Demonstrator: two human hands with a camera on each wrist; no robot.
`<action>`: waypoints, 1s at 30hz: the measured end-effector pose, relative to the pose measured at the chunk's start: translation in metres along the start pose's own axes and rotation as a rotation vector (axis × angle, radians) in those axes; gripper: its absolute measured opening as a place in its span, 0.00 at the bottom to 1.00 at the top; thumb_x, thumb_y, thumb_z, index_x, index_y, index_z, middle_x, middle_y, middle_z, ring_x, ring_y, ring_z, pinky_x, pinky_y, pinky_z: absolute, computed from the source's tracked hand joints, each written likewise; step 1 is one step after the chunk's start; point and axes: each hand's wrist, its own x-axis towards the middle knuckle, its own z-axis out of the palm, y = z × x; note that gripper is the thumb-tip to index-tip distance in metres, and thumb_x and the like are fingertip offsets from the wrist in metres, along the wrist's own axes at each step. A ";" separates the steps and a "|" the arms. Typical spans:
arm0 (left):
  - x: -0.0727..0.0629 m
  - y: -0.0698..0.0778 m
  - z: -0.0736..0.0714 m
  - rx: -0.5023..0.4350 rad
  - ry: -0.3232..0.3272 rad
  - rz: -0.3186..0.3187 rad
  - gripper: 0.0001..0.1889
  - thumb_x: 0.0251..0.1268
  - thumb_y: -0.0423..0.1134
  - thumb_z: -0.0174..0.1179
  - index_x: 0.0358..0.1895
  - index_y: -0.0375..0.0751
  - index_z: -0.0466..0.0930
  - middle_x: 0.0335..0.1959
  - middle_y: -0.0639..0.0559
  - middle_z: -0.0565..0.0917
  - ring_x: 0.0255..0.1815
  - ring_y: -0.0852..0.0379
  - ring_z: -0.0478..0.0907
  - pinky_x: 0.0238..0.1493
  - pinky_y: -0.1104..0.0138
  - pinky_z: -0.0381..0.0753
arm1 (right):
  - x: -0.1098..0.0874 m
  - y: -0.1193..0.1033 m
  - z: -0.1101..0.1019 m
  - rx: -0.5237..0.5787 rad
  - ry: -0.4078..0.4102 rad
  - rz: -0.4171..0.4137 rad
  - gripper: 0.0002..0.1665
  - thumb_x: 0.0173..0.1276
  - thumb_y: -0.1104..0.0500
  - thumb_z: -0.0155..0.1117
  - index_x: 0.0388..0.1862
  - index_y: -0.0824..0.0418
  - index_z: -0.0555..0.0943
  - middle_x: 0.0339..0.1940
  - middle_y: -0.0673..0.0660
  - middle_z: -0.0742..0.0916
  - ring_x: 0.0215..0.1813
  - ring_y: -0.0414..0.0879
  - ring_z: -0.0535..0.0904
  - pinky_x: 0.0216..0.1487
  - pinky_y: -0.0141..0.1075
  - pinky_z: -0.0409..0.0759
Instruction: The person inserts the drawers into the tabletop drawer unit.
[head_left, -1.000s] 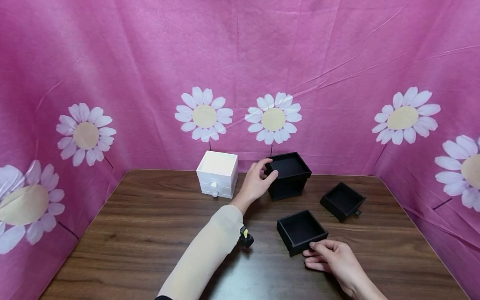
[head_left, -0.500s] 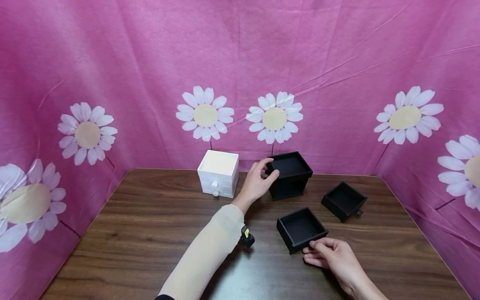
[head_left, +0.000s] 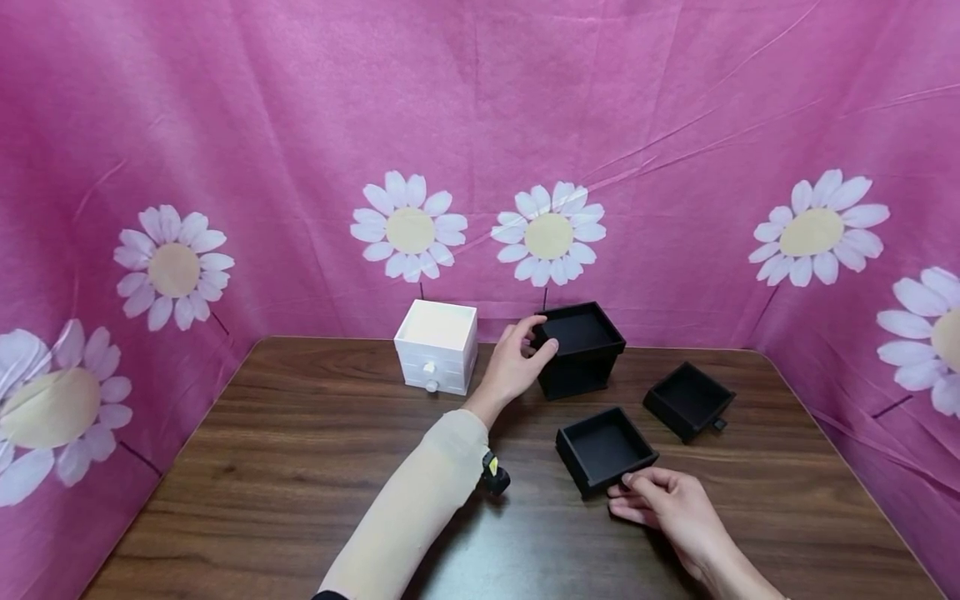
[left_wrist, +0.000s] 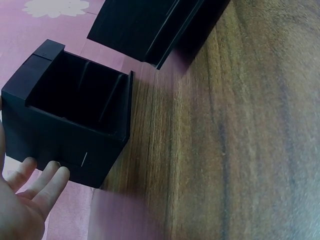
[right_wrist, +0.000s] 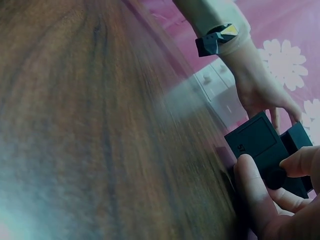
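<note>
My left hand (head_left: 512, 362) holds the left side of a small black drawer cabinet (head_left: 581, 358) at the back of the table. In the left wrist view several fingers (left_wrist: 47, 187) lie against the cabinet's side (left_wrist: 65, 145), and its front opening is bare of drawers. My right hand (head_left: 678, 512) pinches the round knob (right_wrist: 276, 178) of a black drawer (head_left: 600, 467), in front of the cabinet. This drawer is open-topped, with nothing inside, and its front panel (right_wrist: 256, 137) shows in the right wrist view. A second black drawer (head_left: 686, 404) lies to the right with its knob facing front-right.
A white drawer cabinet (head_left: 435, 348) with knobs stands left of the black one. The wooden table (head_left: 262, 467) ends at a pink cloth with printed daisies (head_left: 480, 125) behind and at both sides. A black wrist camera (head_left: 493, 475) sits on my left sleeve.
The right hand has moved slightly away from me, carrying the drawer a little closer to the black cabinet. My left hand and the other things have stayed put.
</note>
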 end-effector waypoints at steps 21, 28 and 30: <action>-0.001 0.001 -0.001 0.005 -0.001 -0.005 0.28 0.80 0.56 0.60 0.78 0.61 0.73 0.63 0.44 0.78 0.60 0.45 0.83 0.63 0.53 0.84 | 0.021 -0.008 0.003 -0.006 0.107 -0.006 0.13 0.84 0.69 0.54 0.52 0.78 0.82 0.40 0.63 0.93 0.41 0.47 0.94 0.50 0.40 0.92; -0.001 0.001 0.000 0.004 -0.004 -0.008 0.28 0.80 0.56 0.60 0.79 0.60 0.73 0.63 0.44 0.78 0.60 0.44 0.83 0.62 0.53 0.84 | 0.029 -0.011 0.004 0.014 0.128 0.005 0.13 0.84 0.69 0.53 0.53 0.79 0.82 0.40 0.62 0.93 0.40 0.46 0.94 0.50 0.40 0.92; -0.001 0.001 0.000 0.004 -0.002 -0.007 0.28 0.80 0.56 0.60 0.79 0.60 0.73 0.63 0.45 0.78 0.60 0.45 0.84 0.62 0.54 0.83 | 0.030 -0.011 0.005 0.020 0.125 0.004 0.13 0.84 0.69 0.52 0.52 0.78 0.82 0.39 0.62 0.93 0.41 0.46 0.93 0.50 0.40 0.92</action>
